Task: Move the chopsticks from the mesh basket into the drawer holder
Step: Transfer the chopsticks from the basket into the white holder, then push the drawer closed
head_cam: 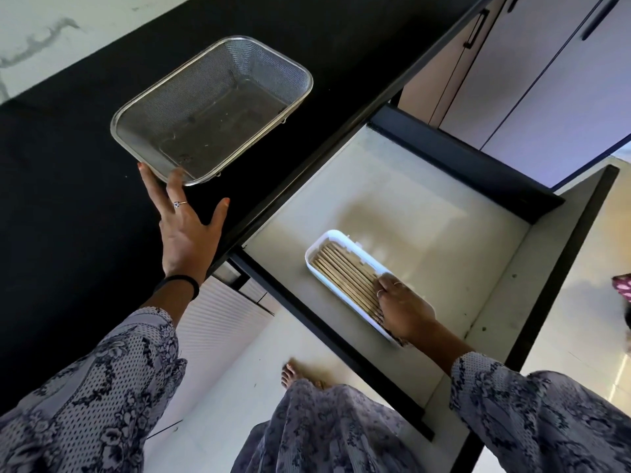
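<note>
A steel mesh basket (211,107) stands on the black countertop (68,206) with nothing visible inside it. My left hand (186,230) lies flat on the counter, fingers spread, fingertips touching the basket's near rim. In the open drawer (409,199) a white oblong holder (319,249) contains several wooden chopsticks (345,278) laid side by side. My right hand (403,308) rests on the near end of the chopsticks, fingers curled down onto them and covering that end of the holder.
The drawer's dark frame (563,268) juts out over a pale tiled floor (239,370). Cabinet doors with dark handles (474,29) stand at the back right. My bare foot (290,370) and patterned clothing are below the drawer.
</note>
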